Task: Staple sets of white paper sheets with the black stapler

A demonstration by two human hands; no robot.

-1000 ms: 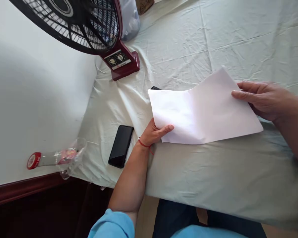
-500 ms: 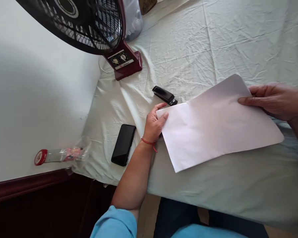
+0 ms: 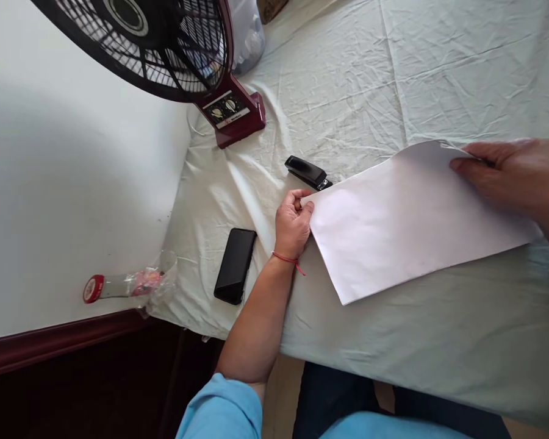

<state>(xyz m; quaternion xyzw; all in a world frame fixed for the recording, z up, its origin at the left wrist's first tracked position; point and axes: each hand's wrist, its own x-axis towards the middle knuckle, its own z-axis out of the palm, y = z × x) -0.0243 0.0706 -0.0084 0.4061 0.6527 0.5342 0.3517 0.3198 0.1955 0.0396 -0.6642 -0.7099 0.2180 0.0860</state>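
White sheets of paper (image 3: 393,219) stretch between my two hands over the cloth-covered table. My left hand (image 3: 294,221), with a red string on its wrist, pinches their upper left corner between thumb and fingers. At the far right end my right hand (image 3: 516,174) grips the upper edge, thumb on top; its other fingers are partly hidden. The paper bends up near that hand. A black stapler (image 3: 307,172) lies just beyond my left hand, its front end close to the paper's edge. Left of my forearm rests a black phone (image 3: 235,266).
A dark red table fan (image 3: 240,116) stands at the back left by the white wall. Behind it is a translucent container (image 3: 247,42). A red-capped jar (image 3: 123,285) in clear plastic lies at the left table corner. Wrinkled pale cloth (image 3: 338,79) covers the table.
My right hand has shifted to the paper's upper edge, and the far right corner now curls under its fingers. The view has moved slightly; my left hand keeps its pinch.
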